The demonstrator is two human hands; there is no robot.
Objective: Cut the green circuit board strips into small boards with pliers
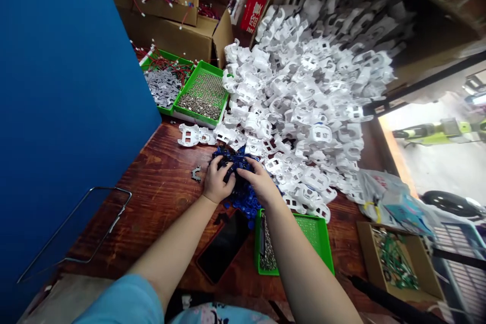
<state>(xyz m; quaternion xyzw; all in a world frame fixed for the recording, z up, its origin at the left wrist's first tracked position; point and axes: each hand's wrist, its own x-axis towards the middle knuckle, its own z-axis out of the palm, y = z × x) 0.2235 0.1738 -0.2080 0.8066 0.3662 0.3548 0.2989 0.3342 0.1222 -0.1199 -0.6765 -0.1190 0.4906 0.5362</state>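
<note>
On the red card (pixel 253 10), at the top of the frame just left of centre, stand large white Chinese characters set at a slant; 2 of them look like 盛 and 夏, and the 1 at the lower end is unclear. The finer print beside them is too small to read. Reddish print on the plastic bag (pixel 374 190), right of the frame, is too blurred to read.

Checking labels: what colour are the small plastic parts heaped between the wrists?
Blue; the small blue plastic parts show best in the head view.
</note>
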